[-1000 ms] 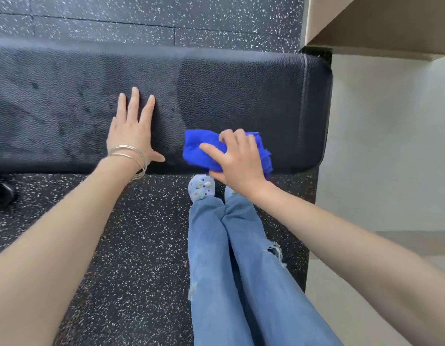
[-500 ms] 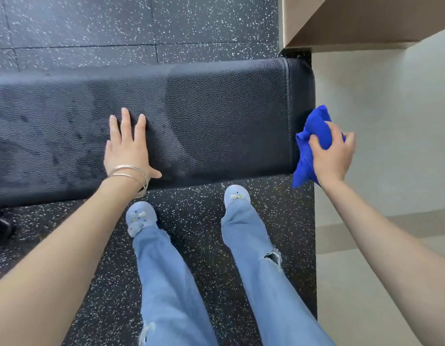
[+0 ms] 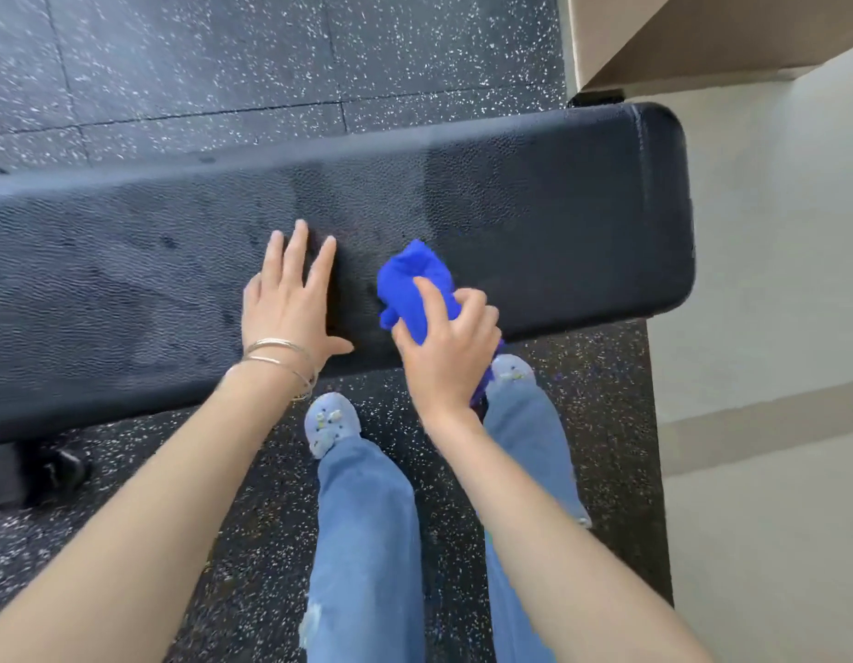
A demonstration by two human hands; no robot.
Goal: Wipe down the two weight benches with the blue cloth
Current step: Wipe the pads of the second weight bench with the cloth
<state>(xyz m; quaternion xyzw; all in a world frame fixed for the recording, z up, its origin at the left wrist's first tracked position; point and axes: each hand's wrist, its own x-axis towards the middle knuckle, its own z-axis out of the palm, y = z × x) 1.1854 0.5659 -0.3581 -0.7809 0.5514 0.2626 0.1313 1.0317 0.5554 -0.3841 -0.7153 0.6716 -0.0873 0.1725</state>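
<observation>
A black padded weight bench runs across the view, its right end rounded. Damp streaks darken its left part. My left hand lies flat on the pad near the front edge, fingers spread, with thin bangles at the wrist. Just to its right my right hand grips a bunched blue cloth that presses on the pad near the front edge. Only this one bench is in view.
Black speckled rubber flooring lies behind and under the bench. My legs in blue jeans and light shoes stand at the bench's front. A pale floor and a beige wall base are to the right. A black bench foot shows lower left.
My right hand has brought the cloth from the bench's right end back onto the top of the pad, beside my left hand. My view has shifted so the bench end sits further right.
</observation>
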